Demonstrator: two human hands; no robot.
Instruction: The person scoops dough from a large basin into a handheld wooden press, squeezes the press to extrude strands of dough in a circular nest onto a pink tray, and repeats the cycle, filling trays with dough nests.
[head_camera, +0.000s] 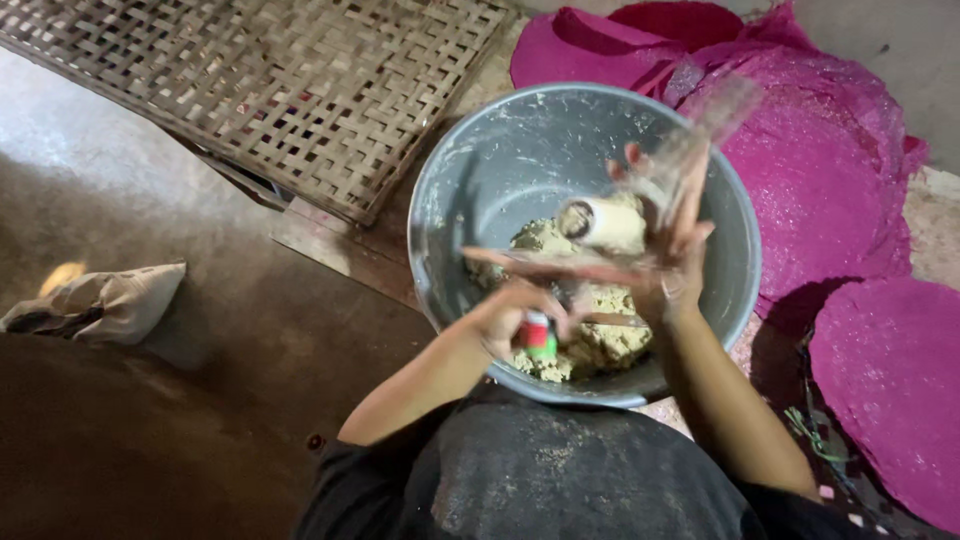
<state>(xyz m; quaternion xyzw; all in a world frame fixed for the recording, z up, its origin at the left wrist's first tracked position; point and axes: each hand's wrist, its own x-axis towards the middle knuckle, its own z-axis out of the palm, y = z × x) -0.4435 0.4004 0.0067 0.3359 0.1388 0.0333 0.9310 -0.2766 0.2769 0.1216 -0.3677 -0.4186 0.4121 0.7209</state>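
A grey metal basin (470, 180) sits on the floor in front of me, with a lump of pale beige dough (595, 345) in its bottom. My left hand (515, 320) is closed around a small red, white and green object, held low over the dough. My right hand (665, 250) is raised above the basin and grips a pale dough-coated cylinder (605, 222) together with a clear plastic sheet (705, 130) that rises from it. A thin flat strip (530, 262) runs across between both hands.
A woven bamboo mat (290, 80) lies at the upper left. Several round magenta discs (830, 160) are spread to the right, one more disc (890, 390) at lower right. A crumpled pale sack (100, 305) rests on the brown floor at left.
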